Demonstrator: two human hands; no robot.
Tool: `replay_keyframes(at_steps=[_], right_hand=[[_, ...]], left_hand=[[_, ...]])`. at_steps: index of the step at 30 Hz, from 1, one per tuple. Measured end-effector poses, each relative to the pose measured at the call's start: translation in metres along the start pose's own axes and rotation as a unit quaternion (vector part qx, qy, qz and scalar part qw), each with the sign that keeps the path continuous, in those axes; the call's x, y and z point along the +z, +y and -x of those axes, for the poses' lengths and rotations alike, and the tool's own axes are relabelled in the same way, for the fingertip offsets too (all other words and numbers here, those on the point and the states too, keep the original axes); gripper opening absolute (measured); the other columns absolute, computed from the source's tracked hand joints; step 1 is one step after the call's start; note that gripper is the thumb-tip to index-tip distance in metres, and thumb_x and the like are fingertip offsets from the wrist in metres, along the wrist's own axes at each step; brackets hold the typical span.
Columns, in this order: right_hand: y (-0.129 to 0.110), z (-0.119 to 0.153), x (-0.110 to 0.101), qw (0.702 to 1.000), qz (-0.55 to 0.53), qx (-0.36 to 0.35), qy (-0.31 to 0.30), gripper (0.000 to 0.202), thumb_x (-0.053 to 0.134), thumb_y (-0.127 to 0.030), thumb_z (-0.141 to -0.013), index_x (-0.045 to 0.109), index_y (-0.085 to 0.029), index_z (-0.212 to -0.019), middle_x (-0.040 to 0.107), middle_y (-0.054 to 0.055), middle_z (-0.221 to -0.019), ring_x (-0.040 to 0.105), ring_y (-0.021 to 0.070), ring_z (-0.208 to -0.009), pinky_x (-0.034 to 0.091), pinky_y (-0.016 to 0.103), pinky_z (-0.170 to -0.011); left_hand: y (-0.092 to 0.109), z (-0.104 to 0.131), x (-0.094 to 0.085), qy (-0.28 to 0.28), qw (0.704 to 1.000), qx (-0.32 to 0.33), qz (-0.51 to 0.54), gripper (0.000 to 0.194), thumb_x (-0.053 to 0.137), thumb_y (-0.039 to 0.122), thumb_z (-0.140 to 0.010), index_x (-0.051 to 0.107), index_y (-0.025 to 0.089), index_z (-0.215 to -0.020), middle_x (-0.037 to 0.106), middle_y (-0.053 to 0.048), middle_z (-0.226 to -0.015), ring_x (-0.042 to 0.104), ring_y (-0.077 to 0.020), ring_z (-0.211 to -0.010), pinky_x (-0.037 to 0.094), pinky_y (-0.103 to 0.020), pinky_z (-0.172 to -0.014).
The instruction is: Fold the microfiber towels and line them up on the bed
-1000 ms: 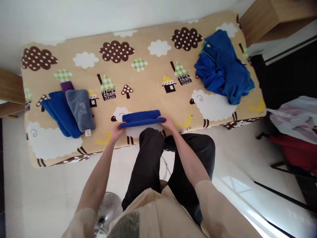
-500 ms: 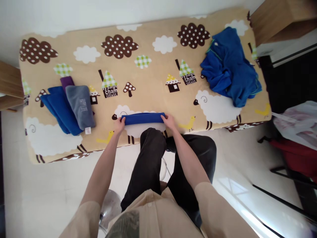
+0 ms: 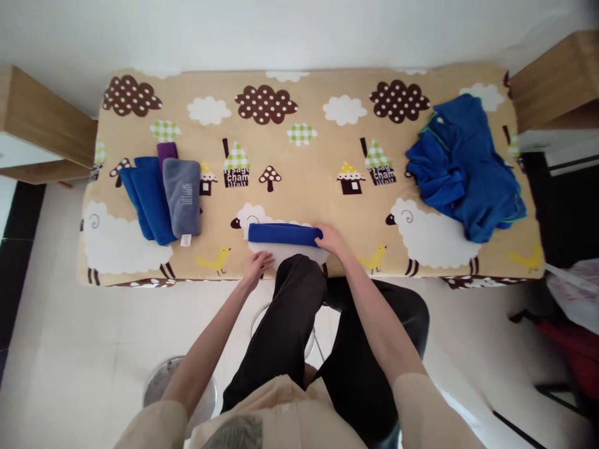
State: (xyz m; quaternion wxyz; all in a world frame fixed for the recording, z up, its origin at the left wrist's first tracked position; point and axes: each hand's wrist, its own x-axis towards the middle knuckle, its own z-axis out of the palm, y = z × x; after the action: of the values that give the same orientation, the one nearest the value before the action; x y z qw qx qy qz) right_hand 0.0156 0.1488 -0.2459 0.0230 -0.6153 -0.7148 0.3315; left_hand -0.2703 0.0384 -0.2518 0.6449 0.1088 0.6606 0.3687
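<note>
A blue towel [image 3: 284, 234], folded into a narrow strip, lies near the front edge of the bed, over a printed sheep. My right hand [image 3: 330, 239] pinches its right end between thumb and fingers. Just below the strip's left end, my left hand [image 3: 259, 267] is off the cloth, fingers loosely apart and holding nothing. To the left lie folded blue towels [image 3: 148, 201], a grey folded towel [image 3: 181, 199] with white lettering, and a purple folded cloth [image 3: 166, 151] partly covered by it. A crumpled heap of blue cloth [image 3: 468, 163] sits at the right end.
The patterned bedsheet [image 3: 309, 168] covers a bed against a white wall. Wooden cabinets stand at the left [image 3: 51, 118] and right [image 3: 552, 81]. A round stool [image 3: 180, 393] is on the floor at lower left. A plastic bag [image 3: 578, 293] is at far right.
My left hand has let go of the strip's left end and moved down toward the bed's front edge. My right hand still holds the right end. The view has shifted left.
</note>
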Motion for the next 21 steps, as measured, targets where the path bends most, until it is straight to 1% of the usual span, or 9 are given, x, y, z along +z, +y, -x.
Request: replay_keyframes(at_steps=[2,5,9,11,12,15,17,19,21], right_hand=[[0.001,-0.006,-0.005,0.999,-0.018,0.008,-0.025,0.053,0.066,-0.013,-0.078,0.067,-0.017,-0.131,0.069,0.012,-0.133,0.065,0.026,-0.123,0.048,0.039,-0.111],[0.002,-0.013,-0.012,0.997,-0.054,0.02,-0.059,0.059,0.073,-0.013,-0.074,0.066,-0.015,-0.133,0.07,0.012,-0.133,0.068,0.0236,-0.118,0.052,0.035,-0.106],[-0.001,-0.014,-0.016,0.99,-0.064,0.058,-0.115,0.064,0.077,-0.013,-0.073,0.064,-0.015,-0.136,0.073,0.012,-0.125,0.072,0.0214,-0.107,0.058,0.029,-0.091],[-0.005,-0.013,-0.016,0.988,-0.048,0.07,-0.131,0.063,0.077,-0.013,-0.074,0.064,-0.016,-0.135,0.075,0.011,-0.121,0.074,0.021,-0.103,0.058,0.027,-0.086],[-0.008,-0.012,-0.016,0.988,-0.034,0.067,-0.133,0.062,0.077,-0.013,-0.074,0.065,-0.016,-0.135,0.075,0.011,-0.12,0.074,0.0213,-0.102,0.058,0.027,-0.086],[-0.026,-0.01,-0.016,0.99,0.021,0.039,-0.133,0.058,0.08,-0.017,-0.072,0.069,-0.019,-0.129,0.075,0.01,-0.119,0.073,0.0233,-0.104,0.057,0.03,-0.089],[-0.049,-0.011,-0.015,0.988,0.057,0.001,-0.144,0.05,0.08,-0.02,-0.071,0.073,-0.02,-0.121,0.076,0.009,-0.116,0.073,0.0243,-0.102,0.057,0.031,-0.088],[-0.083,-0.012,-0.013,0.982,0.096,-0.043,-0.154,0.039,0.08,-0.021,-0.071,0.076,-0.021,-0.111,0.078,0.009,-0.108,0.073,0.025,-0.098,0.056,0.031,-0.086],[-0.126,-0.013,-0.006,0.978,0.126,-0.074,-0.147,0.031,0.078,-0.02,-0.072,0.078,-0.02,-0.103,0.078,0.01,-0.103,0.073,0.0257,-0.096,0.054,0.031,-0.086]], left_hand=[[0.001,-0.005,0.012,-0.018,0.992,-0.005,0.125,0.025,0.074,0.032,-0.088,0.063,0.016,-0.103,0.07,-0.017,-0.123,0.07,-0.022,-0.113,0.056,-0.036,-0.1],[0.014,-0.021,0.031,0.006,0.973,0.008,0.229,0.024,0.074,0.028,-0.089,0.064,0.016,-0.107,0.069,-0.015,-0.127,0.066,-0.0203,-0.121,0.051,-0.034,-0.11],[0.033,-0.038,0.046,0.061,0.958,0.06,0.275,0.037,0.077,0.023,-0.086,0.063,0.02,-0.119,0.068,-0.012,-0.133,0.064,-0.0213,-0.125,0.052,-0.038,-0.11],[0.041,-0.041,0.048,0.076,0.956,0.075,0.275,0.044,0.08,0.021,-0.083,0.063,0.021,-0.124,0.067,-0.011,-0.135,0.063,-0.0219,-0.126,0.053,-0.04,-0.109],[0.045,-0.04,0.047,0.072,0.956,0.082,0.271,0.049,0.081,0.021,-0.081,0.062,0.022,-0.126,0.067,-0.01,-0.136,0.063,-0.0222,-0.126,0.053,-0.04,-0.109],[0.064,-0.033,0.037,0.025,0.959,0.115,0.257,0.055,0.084,0.024,-0.077,0.064,0.022,-0.128,0.067,-0.01,-0.137,0.064,-0.0241,-0.124,0.053,-0.041,-0.109],[0.083,-0.025,0.022,-0.01,0.963,0.14,0.229,0.051,0.085,0.029,-0.076,0.067,0.018,-0.123,0.069,-0.013,-0.132,0.066,-0.0266,-0.122,0.053,-0.043,-0.109],[0.108,-0.013,0.0,-0.015,0.971,0.167,0.169,0.048,0.085,0.035,-0.075,0.071,0.013,-0.116,0.072,-0.014,-0.126,0.067,-0.0289,-0.12,0.052,-0.044,-0.111],[0.138,0.005,-0.029,-0.005,0.974,0.212,0.084,0.052,0.087,0.041,-0.073,0.072,0.012,-0.114,0.073,-0.014,-0.123,0.067,-0.03,-0.12,0.05,-0.045,-0.113]])
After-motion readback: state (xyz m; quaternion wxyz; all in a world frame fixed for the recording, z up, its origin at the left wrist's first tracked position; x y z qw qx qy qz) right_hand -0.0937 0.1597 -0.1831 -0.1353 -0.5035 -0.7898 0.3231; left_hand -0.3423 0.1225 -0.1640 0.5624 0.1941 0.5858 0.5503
